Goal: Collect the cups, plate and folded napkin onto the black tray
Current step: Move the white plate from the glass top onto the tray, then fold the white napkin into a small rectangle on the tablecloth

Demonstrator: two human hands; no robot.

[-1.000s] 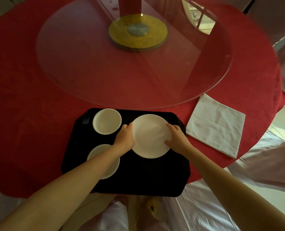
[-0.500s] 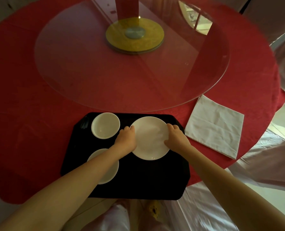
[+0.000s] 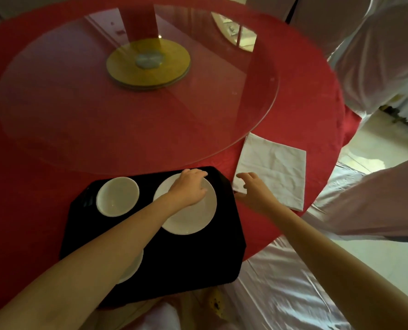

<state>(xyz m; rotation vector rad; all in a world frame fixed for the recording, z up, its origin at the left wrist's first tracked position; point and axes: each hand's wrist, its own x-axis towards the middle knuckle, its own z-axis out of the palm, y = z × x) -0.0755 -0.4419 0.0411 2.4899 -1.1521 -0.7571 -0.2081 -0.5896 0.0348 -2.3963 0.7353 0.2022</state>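
The left hand [image 3: 189, 188] lies palm-down across the far half of the white plate [image 3: 190, 210], fingers spread flat and gripping nothing, its forearm crossing the black tray [image 3: 212, 258] from the near left. The right hand [image 3: 254, 190] reaches past the tray's right edge, fingers loosely open, fingertips at the near-left corner of the folded napkin [image 3: 273, 169] — whether they touch the cloth cannot be told.

The plate sits on the tray's far right part. One white cup [image 3: 117, 196] stands at the far left of the tray; a second cup [image 3: 131, 267] shows only as a sliver under the left forearm. The napkin lies on the red tablecloth [image 3: 31, 191], just beside the tray, its far corner at the rim of the big glass turntable [image 3: 136, 120] — that disc fills the table's middle. The tray's near edge overhangs the table edge. White drapes hang on the right.
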